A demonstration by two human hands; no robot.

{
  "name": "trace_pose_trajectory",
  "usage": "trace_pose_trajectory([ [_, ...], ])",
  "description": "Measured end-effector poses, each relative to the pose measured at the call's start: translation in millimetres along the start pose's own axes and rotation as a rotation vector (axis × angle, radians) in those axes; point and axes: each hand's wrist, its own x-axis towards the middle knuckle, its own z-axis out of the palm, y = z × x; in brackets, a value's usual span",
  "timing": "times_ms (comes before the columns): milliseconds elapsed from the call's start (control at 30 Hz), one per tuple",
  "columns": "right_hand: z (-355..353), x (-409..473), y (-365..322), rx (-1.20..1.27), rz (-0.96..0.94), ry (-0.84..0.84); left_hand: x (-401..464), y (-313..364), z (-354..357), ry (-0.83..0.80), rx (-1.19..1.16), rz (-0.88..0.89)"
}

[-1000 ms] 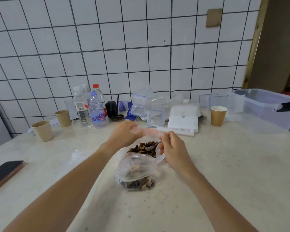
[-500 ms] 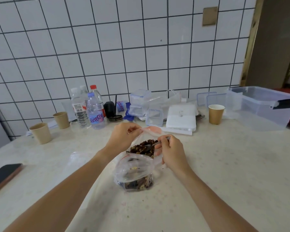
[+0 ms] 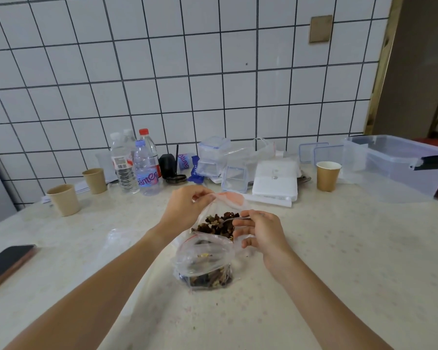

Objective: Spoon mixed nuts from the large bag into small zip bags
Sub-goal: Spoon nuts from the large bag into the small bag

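A pale table (image 3: 314,248) holds a large bag (image 3: 221,224) of mixed nuts at its centre. A small zip bag (image 3: 204,263), partly filled, stands just in front of it. The left hand (image 3: 185,208) pinches the large bag's rim, holding it open. The right hand (image 3: 259,232) grips a spoon (image 3: 234,219) dipped into the nuts.

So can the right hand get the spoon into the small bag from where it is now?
Probably yes. The right hand holds the spoon in the big bag, just behind the small bag, whose mouth gapes upward with nothing over it. The left hand only pinches the big bag's rim.
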Motion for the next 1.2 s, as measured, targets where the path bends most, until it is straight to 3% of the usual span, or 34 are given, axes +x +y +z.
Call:
trace_pose_trajectory([
  [233,-4,-3,-9,0.017,-0.068,-0.013,1,0,-7,-0.021,0.028,-0.06],
  [500,-13,-11,-31,0.078,-0.208,-0.046,-31,-2,-43,0.115,0.095,-0.078],
  [700,-12,-17,-36,0.018,-0.244,-0.111,-79,4,-57,-0.075,0.033,-0.313],
  [900,-8,-25,-34,-0.238,-0.299,-0.281,-109,2,-47,-0.195,-0.129,-0.429],
  [1067,-8,-44,-39,-0.63,-0.646,-0.459,-115,-2,-42,-0.161,-0.218,-0.393],
  [1200,-10,-56,-44,-0.868,-0.804,-0.519,-118,-3,-38,-0.098,-0.226,-0.347],
])
